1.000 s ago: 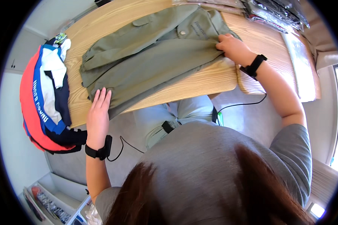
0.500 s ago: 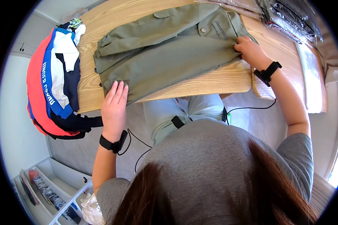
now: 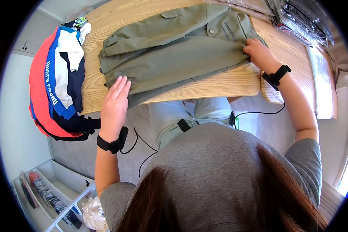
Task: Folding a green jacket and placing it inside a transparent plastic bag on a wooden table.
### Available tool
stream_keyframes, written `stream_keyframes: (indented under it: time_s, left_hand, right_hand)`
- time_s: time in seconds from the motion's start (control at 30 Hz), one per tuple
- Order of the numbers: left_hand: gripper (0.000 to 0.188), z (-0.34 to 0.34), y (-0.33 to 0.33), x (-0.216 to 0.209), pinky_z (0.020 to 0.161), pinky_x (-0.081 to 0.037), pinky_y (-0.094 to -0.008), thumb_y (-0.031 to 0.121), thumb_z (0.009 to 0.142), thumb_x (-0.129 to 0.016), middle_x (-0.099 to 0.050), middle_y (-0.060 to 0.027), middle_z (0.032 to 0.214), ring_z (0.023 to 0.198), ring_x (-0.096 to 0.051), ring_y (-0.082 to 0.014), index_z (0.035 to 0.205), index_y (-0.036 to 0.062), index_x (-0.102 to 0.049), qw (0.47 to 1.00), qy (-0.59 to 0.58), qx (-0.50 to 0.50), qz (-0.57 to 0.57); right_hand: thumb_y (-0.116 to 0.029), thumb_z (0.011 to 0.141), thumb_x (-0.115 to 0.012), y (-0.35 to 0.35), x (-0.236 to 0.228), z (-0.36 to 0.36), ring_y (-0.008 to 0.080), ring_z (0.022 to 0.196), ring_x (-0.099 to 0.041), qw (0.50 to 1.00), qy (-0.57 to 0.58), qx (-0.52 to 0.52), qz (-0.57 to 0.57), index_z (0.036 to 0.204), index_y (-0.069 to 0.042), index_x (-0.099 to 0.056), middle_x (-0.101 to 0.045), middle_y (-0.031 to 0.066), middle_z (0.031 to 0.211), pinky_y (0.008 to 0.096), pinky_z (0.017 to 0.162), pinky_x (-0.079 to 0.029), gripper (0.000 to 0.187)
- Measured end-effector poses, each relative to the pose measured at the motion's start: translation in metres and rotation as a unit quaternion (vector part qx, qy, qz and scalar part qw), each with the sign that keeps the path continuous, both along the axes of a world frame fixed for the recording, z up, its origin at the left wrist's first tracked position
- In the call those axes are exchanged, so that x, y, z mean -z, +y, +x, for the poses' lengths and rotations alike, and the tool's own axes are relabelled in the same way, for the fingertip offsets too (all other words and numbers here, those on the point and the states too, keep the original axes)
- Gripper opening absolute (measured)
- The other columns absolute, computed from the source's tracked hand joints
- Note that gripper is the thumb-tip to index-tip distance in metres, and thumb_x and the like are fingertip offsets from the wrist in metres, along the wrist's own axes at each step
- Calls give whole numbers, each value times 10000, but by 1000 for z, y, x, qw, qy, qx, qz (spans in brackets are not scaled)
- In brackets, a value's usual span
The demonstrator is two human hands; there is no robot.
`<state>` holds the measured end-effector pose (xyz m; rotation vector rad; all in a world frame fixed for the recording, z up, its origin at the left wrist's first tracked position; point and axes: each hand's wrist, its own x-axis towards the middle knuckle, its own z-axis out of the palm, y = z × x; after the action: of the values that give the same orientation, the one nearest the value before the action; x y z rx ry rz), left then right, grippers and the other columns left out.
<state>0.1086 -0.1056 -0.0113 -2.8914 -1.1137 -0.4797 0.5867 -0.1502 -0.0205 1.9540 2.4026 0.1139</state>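
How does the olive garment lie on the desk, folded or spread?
Folded at least partly: the olive garment overlaps itself lengthwise, another layer of its cloth showing beneath the near edge.

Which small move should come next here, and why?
Perhaps the left hand should square up the near-left corner of the olive-green garment: a darker strip pokes out past the top layer there, while the right hand grips the right end.

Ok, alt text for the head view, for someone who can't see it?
An olive-green garment lies across a wooden table, the right hand grasping its right end, the left hand open at its near left corner. Other clothes are piled at left; plastic-wrapped packages lie far right.
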Motion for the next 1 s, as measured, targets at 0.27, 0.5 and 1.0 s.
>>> stream_keyframes:
  time_s: [0.27, 0.5, 1.0]
  left_hand:
    - [353, -7, -6, 25, 982, -450, -373, -54, 750, -552, -601, -147, 1188, 1164, -546, -276, 1096, -17, -617, 996, 50, 15, 70]
    - [323, -2, -5, 10, 927, -486, -361, -62, 735, -544, -632, -153, 1114, 1097, -587, -286, 1037, -13, -646, 1000, 6, -2, 16]
    - [730, 70, 2, 26, 1088, -149, -582, 596, 835, -514, -255, -136, 1508, 1380, -199, -402, 1427, 199, -359, 975, 91, -199, -39]
  right_hand:
    - [15, 711, -580, 0, -3, -3, 303, 961, -534, 1000, -20, -2, -1, 849, -60, -650, -537, 105, 931, 383, 789, -503, 172]
    - [13, 715, -579, 0, -2, -1, 297, 962, -532, 1000, -22, -1, 3, 840, -60, -646, -537, 105, 927, 385, 779, -509, 159]
    - [13, 732, -566, -1, -2, -10, 288, 974, -525, 999, -15, 28, -18, 840, -64, -658, -537, 98, 932, 371, 794, -516, 162]
